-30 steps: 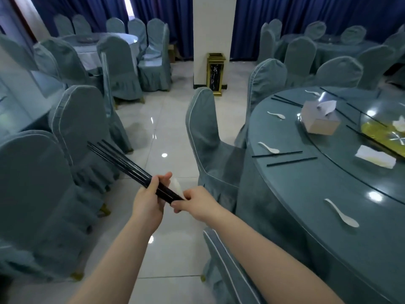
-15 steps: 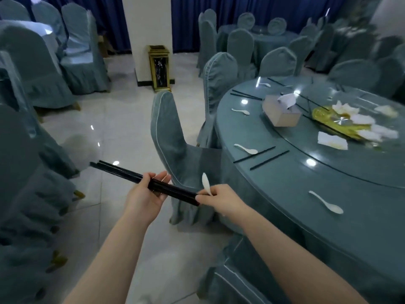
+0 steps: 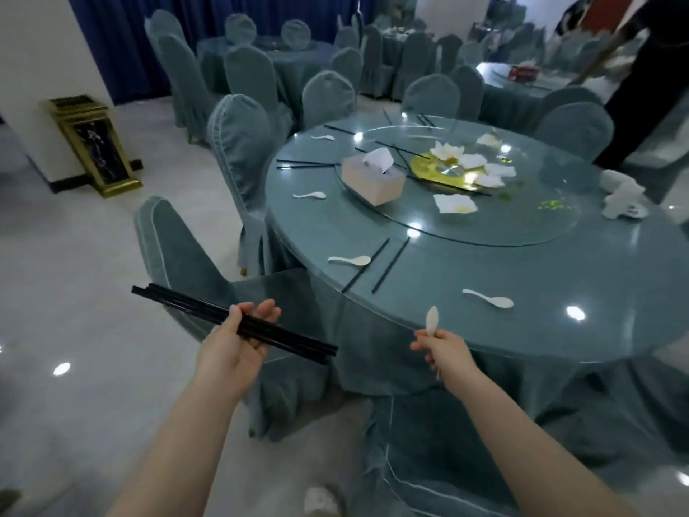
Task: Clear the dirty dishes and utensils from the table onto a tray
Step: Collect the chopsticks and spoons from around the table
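Head view: our left hand (image 3: 238, 343) grips slick, stiff chopsticks (image 3: 238, 324), our right hand (image 3: 441, 352) pinches a light, likely brittle spoon (image 3: 431, 320), another spoon (image 3: 488, 297) at one o'clock, best lifted by its handle.

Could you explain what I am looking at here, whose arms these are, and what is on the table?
There is no machine: this is a person clearing a banquet table, filmed by a wide-angle camera worn on their head, looking forward and down. So the two bare arms at the bottom are the wearer's own.

The left hand grips a bundle of black chopsticks already gathered. The right hand holds a white spoon in its fingers.

On the round blue table more white spoons lie loose, the nearest just beyond the right hand, another beside a pair of black chopsticks. On the glass turntable sit a tissue box, crumpled napkins and a yellow plate. No tray is in view.
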Demonstrator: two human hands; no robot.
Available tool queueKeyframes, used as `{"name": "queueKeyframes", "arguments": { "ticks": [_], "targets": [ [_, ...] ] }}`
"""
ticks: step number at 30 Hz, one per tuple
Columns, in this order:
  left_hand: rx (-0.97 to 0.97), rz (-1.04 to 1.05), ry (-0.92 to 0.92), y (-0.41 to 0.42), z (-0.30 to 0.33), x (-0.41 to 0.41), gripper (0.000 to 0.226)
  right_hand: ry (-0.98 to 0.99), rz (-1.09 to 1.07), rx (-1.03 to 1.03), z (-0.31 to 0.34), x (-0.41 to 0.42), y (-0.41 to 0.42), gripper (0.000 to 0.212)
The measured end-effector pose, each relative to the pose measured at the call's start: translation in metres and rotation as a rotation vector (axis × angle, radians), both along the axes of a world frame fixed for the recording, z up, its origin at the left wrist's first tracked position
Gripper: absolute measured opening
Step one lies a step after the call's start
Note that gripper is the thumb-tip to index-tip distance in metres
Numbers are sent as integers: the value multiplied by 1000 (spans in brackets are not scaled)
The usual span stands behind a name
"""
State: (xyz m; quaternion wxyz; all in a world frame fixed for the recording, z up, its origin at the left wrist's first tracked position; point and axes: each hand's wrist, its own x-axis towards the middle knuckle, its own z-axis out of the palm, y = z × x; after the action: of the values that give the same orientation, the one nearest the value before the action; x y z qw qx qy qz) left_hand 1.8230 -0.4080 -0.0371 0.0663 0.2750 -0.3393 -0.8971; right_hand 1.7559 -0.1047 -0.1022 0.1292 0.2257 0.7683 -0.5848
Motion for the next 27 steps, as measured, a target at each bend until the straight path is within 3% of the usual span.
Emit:
{"name": "queueKeyframes", "arguments": {
  "ticks": [6, 12, 16, 20, 24, 27],
  "targets": [
    [-18, -126, -61, -2, -14, -81, 31, -116, -340, 76, -25, -62, 54, 16],
    [-64, -227, -85, 2, -21, -200, 29, -130, -703, -79, -59, -155, 106, 17],
    [-105, -276, -107, 8, -22, -272, 31, -220, -847, -36, -76, -190, 130, 18],
    [-110, -327, -129, 16, -31, -324, 31, -277, -809, 138, -79, -222, 144, 17],
    [-132, -386, -176, 19, -46, -352, 30, -282, -582, 466, -81, -236, 141, 36],
    [-138, -421, -216, 21, -56, -367, 29, -324, -657, 528, -82, -244, 129, 51]
  ]
}}
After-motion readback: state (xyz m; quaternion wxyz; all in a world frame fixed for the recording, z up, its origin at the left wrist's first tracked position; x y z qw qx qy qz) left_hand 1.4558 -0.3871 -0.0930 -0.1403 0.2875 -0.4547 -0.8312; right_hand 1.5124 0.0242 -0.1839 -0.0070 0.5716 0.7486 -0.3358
